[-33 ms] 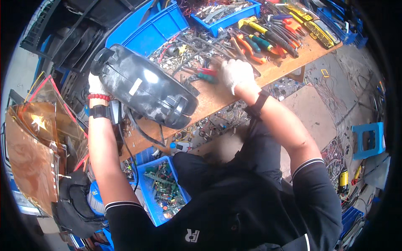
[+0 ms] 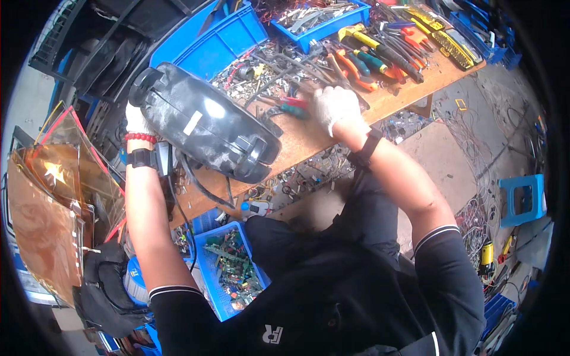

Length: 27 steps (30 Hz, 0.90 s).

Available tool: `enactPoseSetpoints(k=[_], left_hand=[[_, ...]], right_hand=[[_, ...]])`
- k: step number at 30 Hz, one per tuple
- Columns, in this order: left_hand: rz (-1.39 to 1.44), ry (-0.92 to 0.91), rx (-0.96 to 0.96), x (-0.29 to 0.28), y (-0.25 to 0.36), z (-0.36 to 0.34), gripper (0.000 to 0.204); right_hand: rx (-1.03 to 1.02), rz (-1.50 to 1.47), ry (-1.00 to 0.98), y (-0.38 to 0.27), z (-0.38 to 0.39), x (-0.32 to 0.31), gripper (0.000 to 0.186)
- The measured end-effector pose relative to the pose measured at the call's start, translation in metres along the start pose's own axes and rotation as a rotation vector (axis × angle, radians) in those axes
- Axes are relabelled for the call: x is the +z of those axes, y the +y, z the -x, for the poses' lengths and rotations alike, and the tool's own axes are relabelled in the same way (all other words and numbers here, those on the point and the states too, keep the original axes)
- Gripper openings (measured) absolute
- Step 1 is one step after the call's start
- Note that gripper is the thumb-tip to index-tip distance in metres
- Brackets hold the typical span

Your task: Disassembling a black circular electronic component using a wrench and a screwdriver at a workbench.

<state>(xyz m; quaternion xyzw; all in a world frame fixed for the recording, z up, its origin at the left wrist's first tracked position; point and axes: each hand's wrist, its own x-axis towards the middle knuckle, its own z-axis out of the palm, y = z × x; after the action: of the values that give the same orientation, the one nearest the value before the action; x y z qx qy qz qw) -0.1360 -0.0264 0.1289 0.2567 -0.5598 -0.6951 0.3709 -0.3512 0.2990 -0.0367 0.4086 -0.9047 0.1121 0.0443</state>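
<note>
A bulky, glossy black plastic appliance housing [image 2: 205, 127] lies tilted over the left part of the bench, with a small white label and dusty patches on it. My left hand [image 2: 138, 120], in a white glove, grips its left end; the fingertips are hidden behind the housing. A black cable [image 2: 199, 188] hangs near its lower side. My right hand [image 2: 337, 110], also gloved, is on the bench to the right of the housing, fingers curled together. Whatever is within them is hidden. Beside its fingertips lies a tool with a red and green handle [image 2: 294, 108].
Pliers, cutters and a yellow-handled hammer [image 2: 365, 38] crowd the wooden bench [image 2: 409, 92] at right. Blue bins [image 2: 228, 44] and scattered scrap stand behind the housing. By my legs is a blue basket [image 2: 205, 279] of circuit boards. A blue stool [image 2: 522, 200] stands at right.
</note>
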Motion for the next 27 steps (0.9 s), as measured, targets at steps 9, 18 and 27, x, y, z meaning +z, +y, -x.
enactPoseSetpoints(k=[9, 18, 27], left_hand=[[0.007, -0.326, 0.052, -0.078, -0.011, -0.054, 0.046], [0.081, -0.356, 0.023, -0.065, -0.009, -0.039, 0.045], [0.061, -0.132, -0.02, -0.039, -0.004, -0.018, 0.042]], right_hand=[[-0.063, -0.138, 0.432, 0.029, 0.03, -0.014, 0.019], [0.222, -0.342, 0.081, 0.06, 0.038, -0.01, 0.033], [0.348, -0.295, -0.159, 0.077, 0.052, -0.018, 0.04]])
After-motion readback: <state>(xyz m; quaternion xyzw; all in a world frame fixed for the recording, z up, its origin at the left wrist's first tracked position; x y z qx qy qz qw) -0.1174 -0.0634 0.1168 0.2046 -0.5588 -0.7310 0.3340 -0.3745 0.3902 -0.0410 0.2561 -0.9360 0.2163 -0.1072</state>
